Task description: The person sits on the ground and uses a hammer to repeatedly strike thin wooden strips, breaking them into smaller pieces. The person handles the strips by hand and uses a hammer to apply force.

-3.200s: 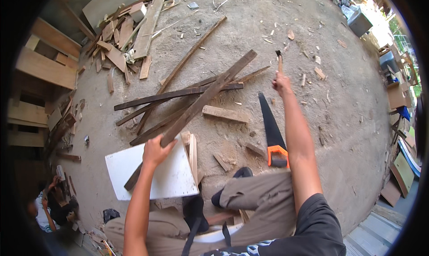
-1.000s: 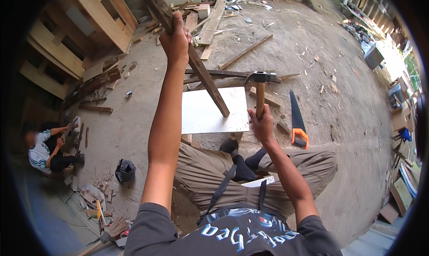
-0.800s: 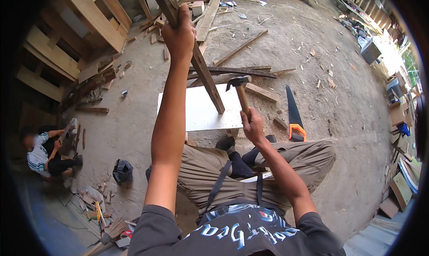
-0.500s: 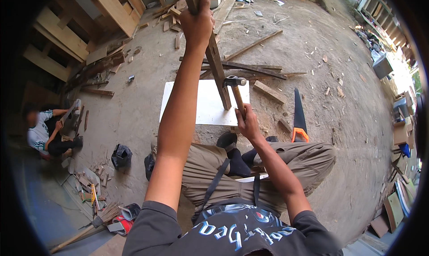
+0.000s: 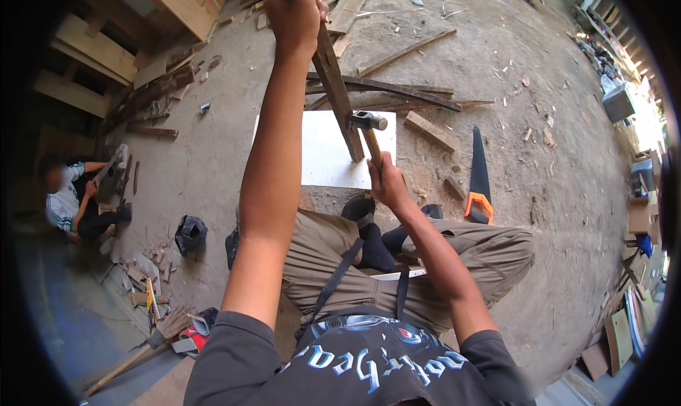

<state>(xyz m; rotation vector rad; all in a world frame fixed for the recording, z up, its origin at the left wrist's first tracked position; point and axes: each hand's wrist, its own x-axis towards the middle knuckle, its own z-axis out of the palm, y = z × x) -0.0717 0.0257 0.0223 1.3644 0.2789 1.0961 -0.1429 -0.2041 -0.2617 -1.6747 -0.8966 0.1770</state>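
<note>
The left hand (image 5: 294, 19) is closed around the upper part of a dark beam (image 5: 333, 80), with the arm stretched far forward. The beam is tilted, and its lower end is at the white surface (image 5: 319, 147), near the front edge; whether this end presses on it, I cannot tell. The right hand (image 5: 389, 178) is closed around the wooden handle of a hammer (image 5: 372, 133). The hammer's head is up, just beside the lower part of the beam; if the two are touching, this is not clear to see.

Behind the surface, several dark strips (image 5: 408, 92) lie crossed on the ground (image 5: 567, 214). To the right of it there is a short block (image 5: 431, 132), and further right a saw (image 5: 480, 166) with an orange handle, lying flat near the person's knee. A smaller piece (image 5: 455, 187) lies between the surface and the saw.

At the far left, another person (image 5: 67, 200) sits low and holds a long thing. Nearer are a black bag (image 5: 191, 234) and a broom (image 5: 170, 324).
</note>
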